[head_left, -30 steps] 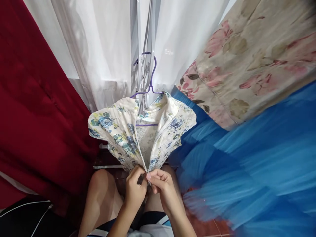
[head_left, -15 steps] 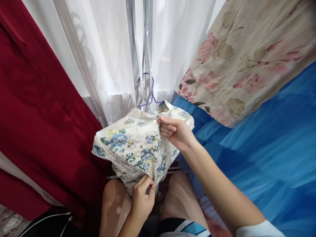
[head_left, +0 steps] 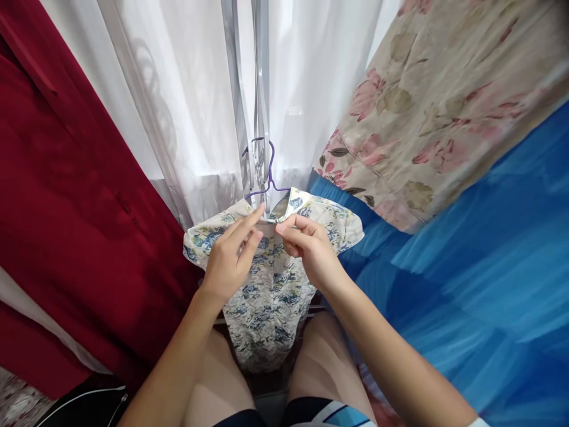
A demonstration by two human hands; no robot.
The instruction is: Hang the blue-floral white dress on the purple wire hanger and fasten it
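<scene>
Right hand [head_left: 315, 249] pinches the floral garment [head_left: 267, 314] by its neckline [head_left: 290, 204]; left hand [head_left: 227, 261], parted, hovers near (contact unclear to me); slack pinching could lose that edge.

My single view looks out from the camera on my head, facing forward and steeply down along my forearms [head_left: 182, 344]. It sits above and behind my left grip [head_left: 229, 261] and right grip [head_left: 313, 246], close enough to show both whole. It takes in the white curtain [head_left: 195, 107] beyond them and my thighs [head_left: 329, 356] below.
</scene>
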